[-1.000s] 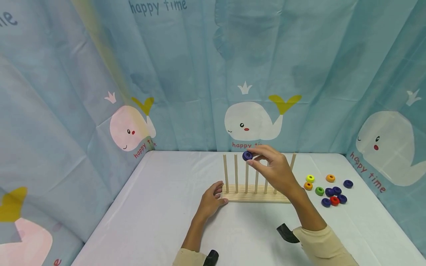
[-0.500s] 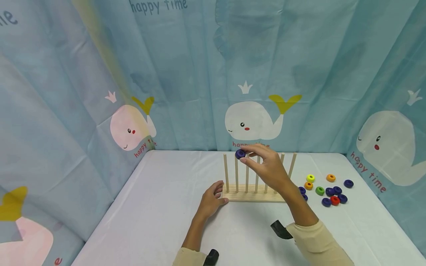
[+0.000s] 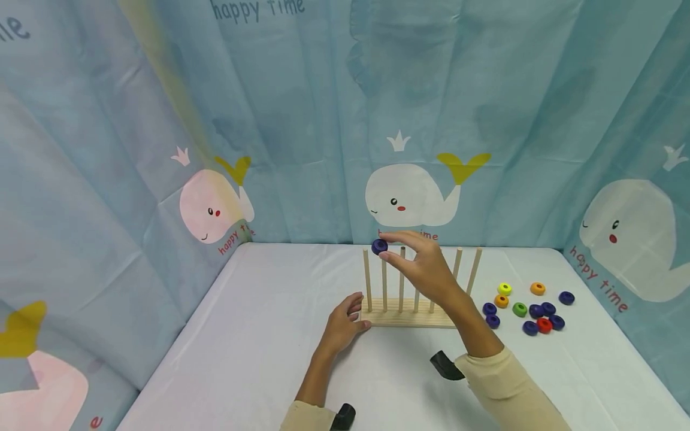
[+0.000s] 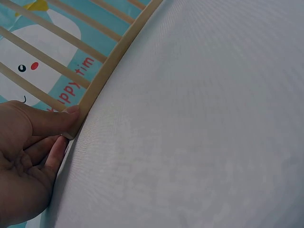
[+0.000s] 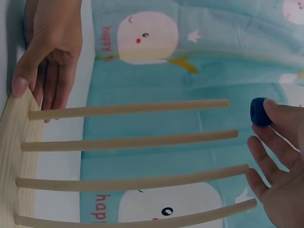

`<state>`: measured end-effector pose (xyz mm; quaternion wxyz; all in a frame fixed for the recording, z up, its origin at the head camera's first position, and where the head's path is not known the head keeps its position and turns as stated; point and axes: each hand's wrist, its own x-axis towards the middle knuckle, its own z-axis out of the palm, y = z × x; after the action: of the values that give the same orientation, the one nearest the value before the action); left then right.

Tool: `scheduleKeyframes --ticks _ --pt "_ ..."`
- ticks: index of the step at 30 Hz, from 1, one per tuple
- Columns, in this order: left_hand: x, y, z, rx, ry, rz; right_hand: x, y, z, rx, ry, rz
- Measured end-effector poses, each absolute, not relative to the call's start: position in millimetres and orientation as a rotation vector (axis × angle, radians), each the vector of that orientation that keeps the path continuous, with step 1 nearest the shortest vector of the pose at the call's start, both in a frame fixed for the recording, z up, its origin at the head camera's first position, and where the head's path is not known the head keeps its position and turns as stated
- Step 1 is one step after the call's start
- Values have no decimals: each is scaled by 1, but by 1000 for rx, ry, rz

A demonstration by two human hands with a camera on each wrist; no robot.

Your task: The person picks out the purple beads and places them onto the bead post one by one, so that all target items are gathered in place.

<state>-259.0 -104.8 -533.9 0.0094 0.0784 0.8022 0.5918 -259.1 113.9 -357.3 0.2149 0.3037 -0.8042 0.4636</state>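
A dark blue wooden bead [image 3: 380, 246] with a centre hole is pinched between the thumb and finger of my right hand [image 3: 423, 269]. It hangs at peg-top height, near the two leftmost pegs in the head view. In the right wrist view the bead [image 5: 259, 111] stands off the end of the outermost peg [image 5: 133, 109], with a gap between. My left hand [image 3: 341, 323] grips the left end of the light wooden peg rack [image 3: 409, 322]. The left wrist view shows the left thumb [image 4: 64, 121] over the base's corner, fingers beside its end.
Several loose beads lie right of the rack, among them a yellow bead [image 3: 504, 289], an orange bead [image 3: 537, 288], a green bead [image 3: 520, 309] and a red bead [image 3: 544, 325]. A whale-printed curtain [image 3: 302, 197] hangs behind the white table [image 3: 232, 335].
My right hand has moved left and slightly up with the bead, from the third peg toward the two leftmost. Two blue beads behind the right forearm have come into view. The left hand stays put.
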Motion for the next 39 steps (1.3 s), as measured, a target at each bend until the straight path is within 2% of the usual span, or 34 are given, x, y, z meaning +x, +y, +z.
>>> scheduleKeyframes --ticks 39 --pt "-255 -103 -529 208 2528 1808 -275 91 -366 808 -2295 1295"
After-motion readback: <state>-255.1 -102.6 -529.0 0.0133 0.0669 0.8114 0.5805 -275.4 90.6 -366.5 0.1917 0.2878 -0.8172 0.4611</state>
